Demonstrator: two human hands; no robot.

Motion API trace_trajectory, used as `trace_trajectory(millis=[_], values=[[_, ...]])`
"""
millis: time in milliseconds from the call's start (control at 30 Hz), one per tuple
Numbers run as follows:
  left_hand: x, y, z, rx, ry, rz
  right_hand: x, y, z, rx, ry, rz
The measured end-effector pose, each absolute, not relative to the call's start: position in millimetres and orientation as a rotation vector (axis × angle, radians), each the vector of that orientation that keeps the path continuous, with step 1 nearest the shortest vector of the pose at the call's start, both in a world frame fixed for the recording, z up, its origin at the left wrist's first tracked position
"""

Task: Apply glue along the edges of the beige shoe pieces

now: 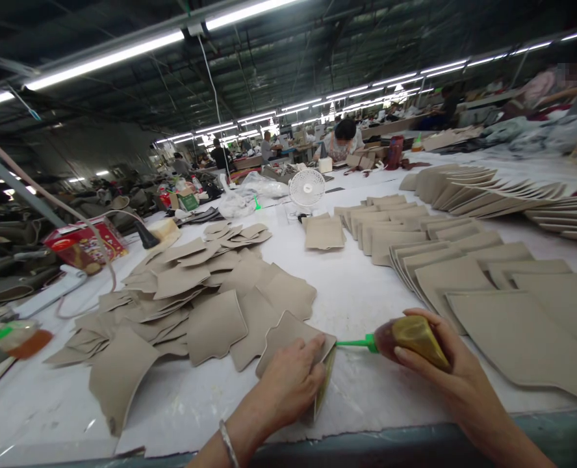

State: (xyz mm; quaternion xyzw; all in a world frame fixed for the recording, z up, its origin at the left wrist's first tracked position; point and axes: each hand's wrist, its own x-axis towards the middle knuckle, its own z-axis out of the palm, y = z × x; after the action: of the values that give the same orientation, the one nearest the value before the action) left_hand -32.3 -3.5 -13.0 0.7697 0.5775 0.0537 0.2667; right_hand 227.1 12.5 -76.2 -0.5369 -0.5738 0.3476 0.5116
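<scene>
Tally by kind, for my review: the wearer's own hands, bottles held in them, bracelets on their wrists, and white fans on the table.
Own hands: 2 (left hand on a tan piece, right hand around a bottle)
Held bottles: 1 (green-nozzled bottle)
Bracelets: 1 (silvery bracelet, left wrist)
White fans: 1 (white fan)
Total: 5
</scene>
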Motion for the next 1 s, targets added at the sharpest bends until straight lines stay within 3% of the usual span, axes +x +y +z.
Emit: trace_trajectory(millis=[200, 367, 533, 700, 800, 900, 1000], values=[[-32, -3, -12, 2.065, 1.563, 0.158, 227, 3, -77, -1.296, -1.383, 0.87], [-34, 0, -15, 2.025, 1.542, 0.214, 215, -10, -69, -1.2, -1.182, 1.227], [-42, 1, -20, 1.931, 1.536, 0.336, 216, -1, -58, -1.033, -0.592, 1.566], [-59, 0, -17, 1.889, 1.997, 0.562, 230, 8, -50, -0.943, 0.018, 1.582], [-69, 6, -17, 1.887, 2.227, 0.421, 236, 9, -54, -0.863, 0.135, 1.6], [-77, 14, -20, 1.773, 2.144, 0.33, 244, 10, -69, -0.797, 0.178, 1.601], [-83, 23, -21, 1.493, 1.895, 0.49, 253, 11, -93, -0.705, 0.121, 1.601]])
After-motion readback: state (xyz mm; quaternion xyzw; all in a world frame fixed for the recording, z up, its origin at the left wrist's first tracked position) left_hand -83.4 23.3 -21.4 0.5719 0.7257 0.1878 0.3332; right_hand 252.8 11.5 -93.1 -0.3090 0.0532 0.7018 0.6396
